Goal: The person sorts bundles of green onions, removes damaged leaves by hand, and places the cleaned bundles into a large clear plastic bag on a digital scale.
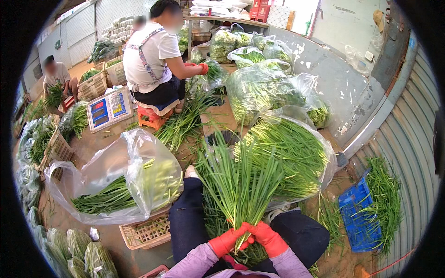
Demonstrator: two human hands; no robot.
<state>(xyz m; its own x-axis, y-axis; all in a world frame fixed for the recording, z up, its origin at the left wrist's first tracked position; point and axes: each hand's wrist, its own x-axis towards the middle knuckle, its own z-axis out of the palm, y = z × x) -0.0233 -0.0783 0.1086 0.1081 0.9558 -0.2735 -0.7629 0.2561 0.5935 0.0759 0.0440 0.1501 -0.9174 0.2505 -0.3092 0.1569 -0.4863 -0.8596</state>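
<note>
A fanned bunch of long green garlic chives (pixel 241 184) stands upright between my knees, its pale stem ends pointing down at me. My left hand (pixel 227 240), in a red glove, is closed round the stems from the left. From the other side my right hand (pixel 267 239), gloved in red too, grips the same stems, and the fingers of both meet there. Loose greens lie on the floor below the hands. Just beyond the bunch, a big open plastic bag (pixel 328 158) is full of chives. Left of my leg, another clear bag (pixel 104 163) holds more, resting on a beige crate (pixel 146 233).
A blue crate (pixel 359 212) with chives lies tilted at the right by the corrugated wall (pixel 413 139). Ahead, a co-worker (pixel 149 59) sits on an orange stool (pixel 153 118) beside a digital scale (pixel 110 108). Filled bags (pixel 255 87) line the grey wall; wrapped bundles (pixel 99 259) stand lower left.
</note>
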